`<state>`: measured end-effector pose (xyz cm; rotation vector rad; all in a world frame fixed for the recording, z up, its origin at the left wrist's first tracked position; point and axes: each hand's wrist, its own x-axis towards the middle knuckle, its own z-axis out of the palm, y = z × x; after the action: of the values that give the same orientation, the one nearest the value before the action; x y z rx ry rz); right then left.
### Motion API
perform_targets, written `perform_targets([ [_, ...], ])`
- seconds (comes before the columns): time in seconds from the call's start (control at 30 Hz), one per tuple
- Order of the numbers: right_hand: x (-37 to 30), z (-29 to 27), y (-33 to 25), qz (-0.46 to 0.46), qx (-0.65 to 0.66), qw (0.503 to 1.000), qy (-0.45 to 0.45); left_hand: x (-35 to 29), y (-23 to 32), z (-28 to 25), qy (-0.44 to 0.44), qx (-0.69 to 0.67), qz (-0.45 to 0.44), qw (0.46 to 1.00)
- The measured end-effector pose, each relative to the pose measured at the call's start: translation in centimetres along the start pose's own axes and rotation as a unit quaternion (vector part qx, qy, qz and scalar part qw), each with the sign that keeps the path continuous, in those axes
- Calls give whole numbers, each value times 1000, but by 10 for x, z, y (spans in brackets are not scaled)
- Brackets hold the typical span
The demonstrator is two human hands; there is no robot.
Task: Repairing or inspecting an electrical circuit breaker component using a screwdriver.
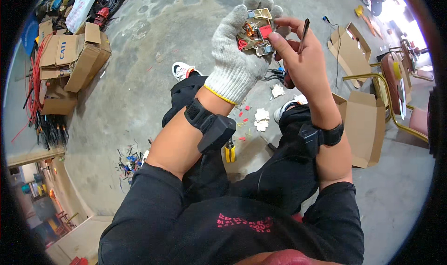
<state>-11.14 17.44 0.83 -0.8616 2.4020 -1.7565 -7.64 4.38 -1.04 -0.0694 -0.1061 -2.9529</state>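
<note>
My left hand [231,50], in a grey-white knitted glove with a yellow cuff, cradles an opened-up electrical device [253,39]. Cream plastic, metal terminals, an orange coppery coil and a red block show in it. The bare right hand [302,62] is closed around a slim dark tool [305,31], whose upper end sticks up past the fingers; its kind I cannot make out. The right thumb and index finger touch the device's right side near the red block. Both hands are held out in front, above the floor.
Between my feet lie white plastic pieces [261,119], red bits and yellow-handled pliers [230,153]. A heap of small parts [130,161] is at left. Cardboard boxes [77,55] and red cables [33,85] stand far left; opened cartons [365,125] and chairs [391,85] at right.
</note>
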Motion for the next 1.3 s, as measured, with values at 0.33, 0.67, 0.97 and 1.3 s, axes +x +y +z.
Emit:
perform_targets([
  [0.33, -7, -1, 0, -49, -10, 998, -32, -5, 7, -3, -56, 46, 4, 997],
  [0.67, -8, 3, 0, 13, 46, 999, -11, -7, 5, -5, -66, 133, -4, 989],
  [0.97, -6, 0, 3, 39, 13, 999, -20, -4, -1, -14, -50, 110, -23, 992],
  [1.3, -5, 0, 9, 53, 15, 998, -18, -2, -4, -10, -18, 76, -12, 997],
])
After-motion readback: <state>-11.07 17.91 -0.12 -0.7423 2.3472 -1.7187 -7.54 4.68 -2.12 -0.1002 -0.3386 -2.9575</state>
